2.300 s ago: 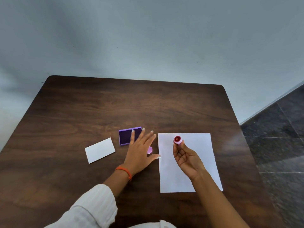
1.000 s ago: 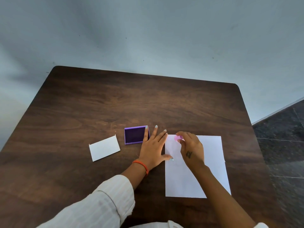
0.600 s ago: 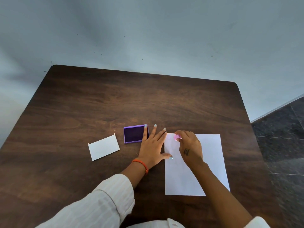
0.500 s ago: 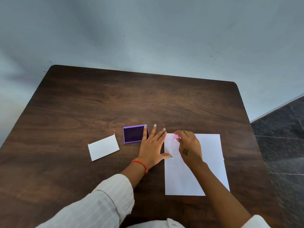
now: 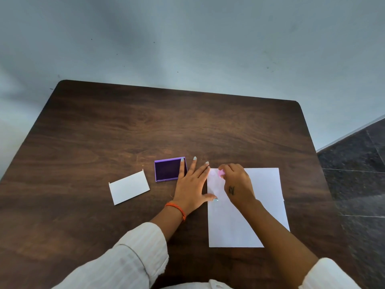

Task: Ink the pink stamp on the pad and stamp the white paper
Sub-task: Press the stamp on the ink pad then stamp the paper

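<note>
Turned over from face-up and lowered since 2.3 s ago, small round pink plastic stamp (image 5: 221, 173) pinched by right hand (image 5: 236, 185), pressing white paper sheet's (image 5: 262, 184) corner for printing; left hand (image 5: 190, 185) flat, ungripping, steadying beside purple rectangular ink pad (image 5: 167, 169).

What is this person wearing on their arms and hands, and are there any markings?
Both arms wear white sleeves, pushed up. The left hand has an orange thread band at the wrist and pale painted nails. The right hand bears a small dark tattoo on its back.
</note>
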A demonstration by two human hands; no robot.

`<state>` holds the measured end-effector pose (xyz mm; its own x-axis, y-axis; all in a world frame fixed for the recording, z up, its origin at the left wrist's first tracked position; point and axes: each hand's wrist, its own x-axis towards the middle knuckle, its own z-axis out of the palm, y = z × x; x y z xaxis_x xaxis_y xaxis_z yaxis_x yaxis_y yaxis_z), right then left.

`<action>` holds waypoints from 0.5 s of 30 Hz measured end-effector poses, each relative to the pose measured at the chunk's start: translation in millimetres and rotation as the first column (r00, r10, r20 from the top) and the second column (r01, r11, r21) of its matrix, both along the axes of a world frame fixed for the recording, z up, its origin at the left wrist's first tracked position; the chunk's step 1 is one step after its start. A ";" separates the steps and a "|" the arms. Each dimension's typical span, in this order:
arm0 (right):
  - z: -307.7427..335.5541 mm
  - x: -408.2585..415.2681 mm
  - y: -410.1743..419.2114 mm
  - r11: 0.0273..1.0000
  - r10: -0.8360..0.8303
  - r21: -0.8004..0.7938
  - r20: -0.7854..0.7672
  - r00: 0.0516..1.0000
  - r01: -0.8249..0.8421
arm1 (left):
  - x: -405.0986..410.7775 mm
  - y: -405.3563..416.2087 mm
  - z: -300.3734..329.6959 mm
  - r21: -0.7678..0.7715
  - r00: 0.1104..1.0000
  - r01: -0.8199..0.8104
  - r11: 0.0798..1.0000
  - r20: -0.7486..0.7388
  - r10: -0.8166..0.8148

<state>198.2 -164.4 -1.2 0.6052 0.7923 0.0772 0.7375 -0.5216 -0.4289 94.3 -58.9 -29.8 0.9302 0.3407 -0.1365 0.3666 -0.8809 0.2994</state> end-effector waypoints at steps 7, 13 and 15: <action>2.7 5.8 2.1 0.997 0.076 -0.025 0.046 0.996 -0.075 | 0.5 0.0 -2.1 -0.015 1.000 -0.010 1.000 -0.010 0.010; -1.0 10.4 1.9 0.994 0.104 -0.036 0.082 0.991 -0.101 | 1.6 0.1 -4.9 -0.033 1.000 -0.013 0.999 0.002 0.013; -3.6 11.6 1.0 0.994 0.111 -0.034 0.101 0.989 -0.108 | 1.8 0.5 -6.0 -0.035 1.000 -0.009 0.999 0.007 0.009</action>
<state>209.7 -163.5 -4.9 0.5049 0.8560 0.1108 0.8301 -0.4464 -0.3341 96.1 -58.4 -35.8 0.9280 0.3444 -0.1422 0.3725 -0.8663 0.3328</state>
